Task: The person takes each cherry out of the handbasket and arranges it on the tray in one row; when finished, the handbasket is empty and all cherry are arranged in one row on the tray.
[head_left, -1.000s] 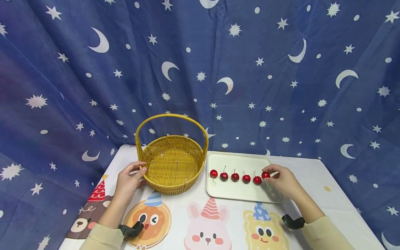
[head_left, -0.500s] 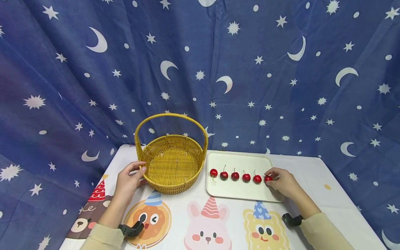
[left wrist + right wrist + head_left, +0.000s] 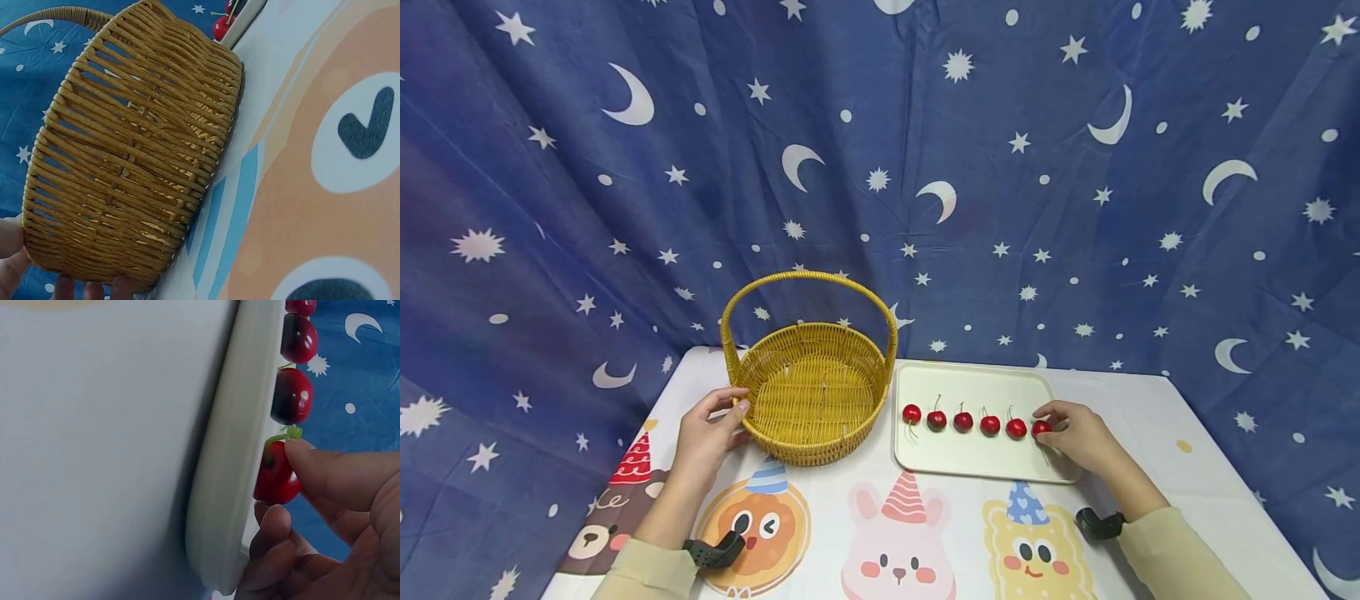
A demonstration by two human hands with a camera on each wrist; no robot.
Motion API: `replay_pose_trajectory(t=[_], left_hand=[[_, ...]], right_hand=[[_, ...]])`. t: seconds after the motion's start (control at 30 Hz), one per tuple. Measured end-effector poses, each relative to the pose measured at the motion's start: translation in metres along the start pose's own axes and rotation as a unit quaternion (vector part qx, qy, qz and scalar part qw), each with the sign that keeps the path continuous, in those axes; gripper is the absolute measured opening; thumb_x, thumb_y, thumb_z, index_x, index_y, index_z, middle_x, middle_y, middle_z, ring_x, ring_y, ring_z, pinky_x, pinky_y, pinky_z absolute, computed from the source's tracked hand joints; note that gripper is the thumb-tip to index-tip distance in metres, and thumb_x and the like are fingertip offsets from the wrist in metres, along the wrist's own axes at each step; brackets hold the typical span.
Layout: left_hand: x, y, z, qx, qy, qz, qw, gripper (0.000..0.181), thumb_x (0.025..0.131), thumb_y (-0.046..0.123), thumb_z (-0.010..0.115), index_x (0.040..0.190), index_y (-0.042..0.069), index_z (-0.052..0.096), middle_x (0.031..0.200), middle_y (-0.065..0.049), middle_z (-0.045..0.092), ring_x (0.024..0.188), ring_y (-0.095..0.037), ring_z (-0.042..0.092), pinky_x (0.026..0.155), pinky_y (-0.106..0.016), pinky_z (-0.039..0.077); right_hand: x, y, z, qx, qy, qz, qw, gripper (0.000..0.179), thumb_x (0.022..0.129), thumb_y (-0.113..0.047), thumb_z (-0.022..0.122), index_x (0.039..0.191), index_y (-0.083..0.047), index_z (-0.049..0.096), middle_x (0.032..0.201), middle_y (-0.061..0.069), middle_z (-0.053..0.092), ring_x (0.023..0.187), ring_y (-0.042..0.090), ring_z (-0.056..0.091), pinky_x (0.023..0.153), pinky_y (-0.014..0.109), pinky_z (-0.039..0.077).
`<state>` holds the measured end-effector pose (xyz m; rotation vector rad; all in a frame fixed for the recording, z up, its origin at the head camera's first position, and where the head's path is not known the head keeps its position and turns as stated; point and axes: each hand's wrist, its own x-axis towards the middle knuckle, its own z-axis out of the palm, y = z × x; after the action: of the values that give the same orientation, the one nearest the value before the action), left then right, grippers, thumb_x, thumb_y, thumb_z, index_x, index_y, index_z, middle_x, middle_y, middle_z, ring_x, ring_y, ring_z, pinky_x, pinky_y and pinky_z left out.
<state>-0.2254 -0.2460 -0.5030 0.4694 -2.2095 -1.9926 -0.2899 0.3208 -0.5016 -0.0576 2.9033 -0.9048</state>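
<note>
My left hand [image 3: 711,429] grips the left side of a yellow wicker basket [image 3: 816,453] with a tall arched handle. In the left wrist view the thumb lies at the rim of the basket, and fingertips [image 3: 94,290] show against its outer wall. At the right end of a cream tray [image 3: 985,468], my right hand [image 3: 1084,437] pinches a red cherry [image 3: 278,481] between thumb and fingers. Its green stem [image 3: 281,436] shows beside the thumb. Several more red cherries [image 3: 963,422] form a row to its left on the tray, most with stems upward.
A white tablecloth [image 3: 1157,417] with cartoon animal prints covers the table. Behind it hangs a dark blue curtain [image 3: 865,150] with moons and stars. The basket's right side stands close to the tray's left edge.
My right hand has shifted slightly right and down with the cherry, leaving it in line with the row's right end. My left hand stays on the basket.
</note>
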Motion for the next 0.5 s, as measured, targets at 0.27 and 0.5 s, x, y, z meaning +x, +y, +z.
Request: replay_pose_trajectory(t=[0.27, 0.5], left_hand=[[-0.002, 0.005, 0.001, 0.024, -0.005, 0.002, 0.9997, 0.038, 0.110, 0.021, 0.063, 0.145, 0.005, 0.062, 0.128, -0.010, 0.052, 0.096, -0.010, 0.068, 0.086, -0.031, 0.067], [-0.005, 0.011, -0.001, 0.117, 0.017, 0.032, 0.9924, 0.037, 0.110, 0.025, 0.065, 0.143, 0.010, 0.066, 0.136, -0.019, 0.058, 0.107, -0.020, 0.067, 0.083, -0.030, 0.064]], right_hand=[[-0.004, 0.001, -0.004, 0.006, -0.006, 0.008, 0.9999, 0.041, 0.091, -0.009, 0.083, 0.130, -0.005, 0.071, 0.117, 0.020, 0.071, 0.099, 0.030, 0.067, 0.069, 0.033, 0.057], [-0.008, -0.002, -0.010, 0.003, -0.002, -0.002, 1.0000, 0.048, 0.094, -0.012, 0.080, 0.140, -0.004, 0.066, 0.128, 0.026, 0.069, 0.107, 0.038, 0.070, 0.077, 0.041, 0.062]])
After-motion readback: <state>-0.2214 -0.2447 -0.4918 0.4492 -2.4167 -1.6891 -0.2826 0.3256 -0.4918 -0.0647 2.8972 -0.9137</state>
